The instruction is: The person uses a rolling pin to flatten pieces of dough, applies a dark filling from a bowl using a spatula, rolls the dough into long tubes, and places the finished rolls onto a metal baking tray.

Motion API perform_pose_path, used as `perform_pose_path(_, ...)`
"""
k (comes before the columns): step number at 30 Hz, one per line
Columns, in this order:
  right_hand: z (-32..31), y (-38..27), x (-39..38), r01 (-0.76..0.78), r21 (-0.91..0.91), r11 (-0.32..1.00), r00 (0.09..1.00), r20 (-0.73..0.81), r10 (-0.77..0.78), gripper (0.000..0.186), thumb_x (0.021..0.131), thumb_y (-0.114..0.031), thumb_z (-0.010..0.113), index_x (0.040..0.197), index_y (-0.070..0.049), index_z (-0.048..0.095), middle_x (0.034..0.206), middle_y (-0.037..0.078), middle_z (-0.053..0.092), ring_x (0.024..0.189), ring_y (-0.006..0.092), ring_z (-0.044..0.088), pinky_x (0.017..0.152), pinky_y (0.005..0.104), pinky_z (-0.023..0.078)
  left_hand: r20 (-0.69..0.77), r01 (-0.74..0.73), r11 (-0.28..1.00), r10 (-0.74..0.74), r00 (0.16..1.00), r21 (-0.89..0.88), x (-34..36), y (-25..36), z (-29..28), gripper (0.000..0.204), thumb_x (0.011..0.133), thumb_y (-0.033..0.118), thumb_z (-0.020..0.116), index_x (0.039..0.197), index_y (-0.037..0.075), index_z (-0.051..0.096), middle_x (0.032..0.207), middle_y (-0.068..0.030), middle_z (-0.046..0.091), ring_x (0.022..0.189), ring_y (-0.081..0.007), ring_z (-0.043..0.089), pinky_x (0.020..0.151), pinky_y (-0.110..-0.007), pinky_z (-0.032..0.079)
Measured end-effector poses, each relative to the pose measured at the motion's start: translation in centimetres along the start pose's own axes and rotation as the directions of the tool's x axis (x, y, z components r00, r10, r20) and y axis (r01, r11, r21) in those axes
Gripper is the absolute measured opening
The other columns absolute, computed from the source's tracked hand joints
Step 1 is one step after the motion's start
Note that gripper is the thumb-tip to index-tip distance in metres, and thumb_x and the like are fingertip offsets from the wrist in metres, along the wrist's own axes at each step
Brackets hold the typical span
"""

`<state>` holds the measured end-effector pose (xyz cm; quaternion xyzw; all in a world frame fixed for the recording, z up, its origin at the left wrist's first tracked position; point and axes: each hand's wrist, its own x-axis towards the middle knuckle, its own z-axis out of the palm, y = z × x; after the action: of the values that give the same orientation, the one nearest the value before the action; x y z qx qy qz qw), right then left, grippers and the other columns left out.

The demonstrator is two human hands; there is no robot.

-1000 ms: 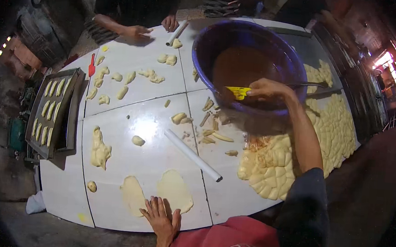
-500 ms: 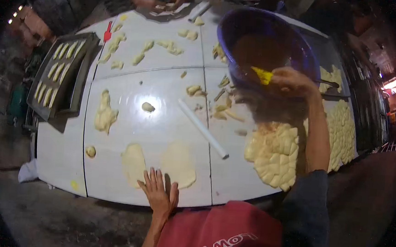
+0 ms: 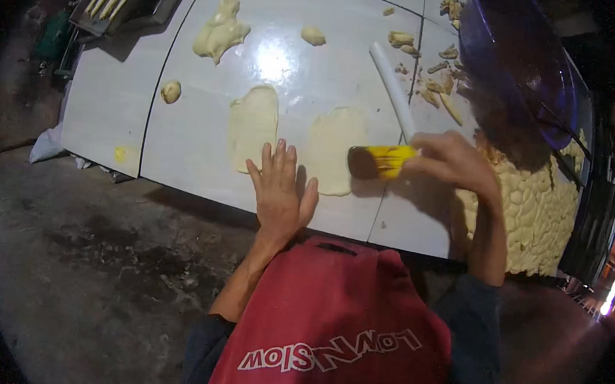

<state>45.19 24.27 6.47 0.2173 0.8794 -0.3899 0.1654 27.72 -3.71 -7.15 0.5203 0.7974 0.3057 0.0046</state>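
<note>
My right hand (image 3: 456, 163) grips a yellow scraper (image 3: 394, 159), its front end coated with dark brown paste. The scraper is over the right edge of a flat oval dough sheet (image 3: 336, 140); I cannot tell whether they touch. My left hand (image 3: 279, 193) is stretched out, fingers spread, with the fingertips at the lower edge of a second flat dough sheet (image 3: 255, 124). On the right stands a large blue-purple basin (image 3: 520, 57), which held brown filling in the earlier view. A white rolling pin (image 3: 392, 84) lies behind my right hand.
Dough pieces lie farther back: a long lump (image 3: 221, 32), a small piece (image 3: 313, 35) and a ball (image 3: 170, 91). Many dough portions (image 3: 534, 215) cover the right side. Baking trays (image 3: 132, 1) with dough sticks stand at the far left. Scraps (image 3: 443, 94) lie beside the basin.
My right hand has brought the scraper out of the basin, left and nearer, to the right dough sheet, with brown paste on it. The view has tilted down; my left hand stays beside the left sheet.
</note>
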Motion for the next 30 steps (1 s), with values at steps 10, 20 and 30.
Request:
perform_pose_path(10, 6.3, -1.9, 0.5, -0.1, -0.337, 0.936, 0.936, -0.35, -0.026, 0.028, 0.098, -0.039, 0.063, 0.093, -0.012, 0.062, 0.071, 0.015, 0.066, 0.071, 0.0391, 0.068, 0.064, 0.05, 0.053, -0.027, -0.014, 0.999, 0.013, 1.0, -0.036, -0.3, -0.1, -0.2, 0.084, 0.089, 0.021, 0.073, 0.158, 0.002, 0.029, 0.16, -0.0279, 0.035, 0.15, -0.0511, 0.026, 0.116, -0.076, 0.01)
perform_pose_path(20, 8.5, -4.7, -0.9, -0.165, -0.165, 0.972, 0.917, -0.388, 0.09, 0.026, 0.1, -0.033, 0.062, 0.093, -0.008, 0.063, 0.075, 0.017, 0.067, 0.073, 0.0405, 0.068, 0.066, 0.0507, 0.052, -0.011, -0.015, 0.999, 0.015, 1.0, -0.029, 0.2, 0.1, -0.3, 0.084, 0.089, 0.021, 0.074, 0.158, 0.001, 0.029, 0.159, -0.0289, 0.036, 0.15, -0.0511, 0.026, 0.117, -0.074, 0.013)
perform_pose_path(30, 9.4, -3.4, -2.2, -0.176, -0.08, 0.981, 0.877, -0.465, 0.12, 0.031, 0.097, -0.037, 0.066, 0.093, -0.007, 0.064, 0.07, 0.02, 0.065, 0.07, 0.0412, 0.068, 0.063, 0.0504, 0.052, 0.012, -0.021, 1.0, 0.021, 1.0, 0.0, 0.0, 0.0, -0.3, 0.082, 0.089, 0.023, 0.073, 0.156, -0.001, 0.032, 0.158, -0.029, 0.037, 0.15, -0.0508, 0.027, 0.117, -0.073, 0.013)
